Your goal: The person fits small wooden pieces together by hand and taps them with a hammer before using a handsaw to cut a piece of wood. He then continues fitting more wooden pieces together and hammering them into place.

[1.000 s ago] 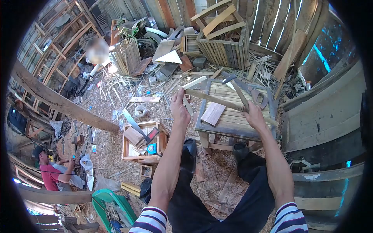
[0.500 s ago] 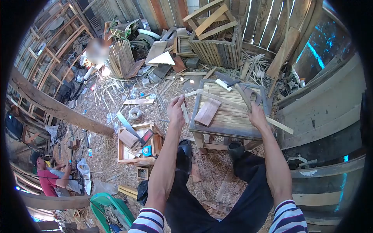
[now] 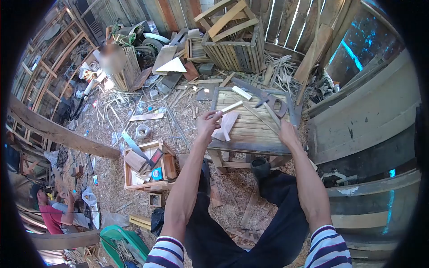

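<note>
My left hand [image 3: 209, 126] is closed around a thin wooden strip [image 3: 232, 107] over the left side of the slatted bench [image 3: 254, 144]. A second narrow piece [image 3: 225, 132] hangs below its fingers, in front of a flat wooden block [image 3: 231, 120]. My right hand [image 3: 288, 135] is wrapped round the handle of a hammer [image 3: 272, 113], whose dark head points away from me. Another long strip [image 3: 259, 117] runs from near the left hand's strip to the right hand; whether the fingers grip it is unclear. A handsaw [image 3: 278, 106] lies behind the hammer.
Left of the bench stands a wooden box [image 3: 147, 185] with blocks, a saw and a blue tape measure [image 3: 156, 173]. A green plastic chair [image 3: 120, 243] is at the lower left. A person [image 3: 56, 214] sits far left. Slatted crates [image 3: 237, 53] and scraps lie behind.
The view has shifted slightly. My left hand's strip has swung to point up and right, nearer the bench. The long strip by my right hand now slopes more steeply.
</note>
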The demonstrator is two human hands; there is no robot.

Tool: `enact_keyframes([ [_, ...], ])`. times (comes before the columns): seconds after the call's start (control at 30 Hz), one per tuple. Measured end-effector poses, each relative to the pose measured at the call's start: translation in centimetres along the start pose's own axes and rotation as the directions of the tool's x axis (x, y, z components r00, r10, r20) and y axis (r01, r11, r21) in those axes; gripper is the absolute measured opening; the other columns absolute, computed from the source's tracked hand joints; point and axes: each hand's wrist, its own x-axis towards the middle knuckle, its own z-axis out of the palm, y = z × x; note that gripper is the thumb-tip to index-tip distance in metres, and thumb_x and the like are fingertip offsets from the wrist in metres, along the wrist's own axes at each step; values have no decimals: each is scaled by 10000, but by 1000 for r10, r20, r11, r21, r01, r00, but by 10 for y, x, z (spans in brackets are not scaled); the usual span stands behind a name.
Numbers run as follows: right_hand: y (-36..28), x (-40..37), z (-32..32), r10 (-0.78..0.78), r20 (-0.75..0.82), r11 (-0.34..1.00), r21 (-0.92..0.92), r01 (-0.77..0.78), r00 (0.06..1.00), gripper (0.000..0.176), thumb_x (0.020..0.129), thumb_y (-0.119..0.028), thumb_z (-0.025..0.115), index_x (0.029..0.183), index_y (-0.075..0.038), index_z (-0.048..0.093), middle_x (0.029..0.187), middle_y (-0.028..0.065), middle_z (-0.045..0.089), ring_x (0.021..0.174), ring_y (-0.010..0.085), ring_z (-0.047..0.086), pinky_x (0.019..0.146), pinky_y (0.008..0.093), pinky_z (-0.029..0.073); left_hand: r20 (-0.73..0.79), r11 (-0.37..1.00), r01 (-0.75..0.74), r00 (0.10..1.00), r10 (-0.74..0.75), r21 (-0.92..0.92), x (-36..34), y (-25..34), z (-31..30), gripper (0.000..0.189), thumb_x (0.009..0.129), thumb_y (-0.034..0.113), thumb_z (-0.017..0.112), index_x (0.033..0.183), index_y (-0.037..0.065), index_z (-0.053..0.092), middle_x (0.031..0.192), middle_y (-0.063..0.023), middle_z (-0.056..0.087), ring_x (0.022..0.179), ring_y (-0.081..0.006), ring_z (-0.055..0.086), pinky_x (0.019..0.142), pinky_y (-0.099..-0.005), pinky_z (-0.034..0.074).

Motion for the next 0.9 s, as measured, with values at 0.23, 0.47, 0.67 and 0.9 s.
enact_keyframes([
  [0.23,-63,7,-6,-54,-51,850,521,73,997,369,788,-221,704,1018,33,569,948,238,658,947,397,632,827,449,492,-36,995,41,998,-44,-91,-2,-11,25,295,873,210,706,992,-32,586,932,-116,633,744,-200,657,686,-290,589],
  [0.47,-93,4,10,-6,129,849,524,-63,992,522,695,-285,806,1001,52,550,936,201,678,911,343,661,813,408,506,38,991,57,998,-53,-119,6,-41,63,275,899,173,670,1024,-53,575,1022,-136,610,833,-193,647,703,-282,595],
  [0.67,-83,10,38,43,27,890,453,-51,999,378,763,-208,717,984,34,532,937,248,651,925,411,631,812,480,485,127,990,117,986,-106,-79,9,-42,71,346,909,102,605,1207,-66,551,1044,-123,613,831,-179,638,779,-293,570],
  [0.9,-81,4,30,52,73,887,454,-80,996,411,768,-264,710,981,56,564,930,258,662,920,408,643,815,462,500,144,908,-27,989,-37,419,-5,-41,79,445,866,189,590,1246,-42,572,1012,-128,681,830,-170,660,712,-290,528],
])
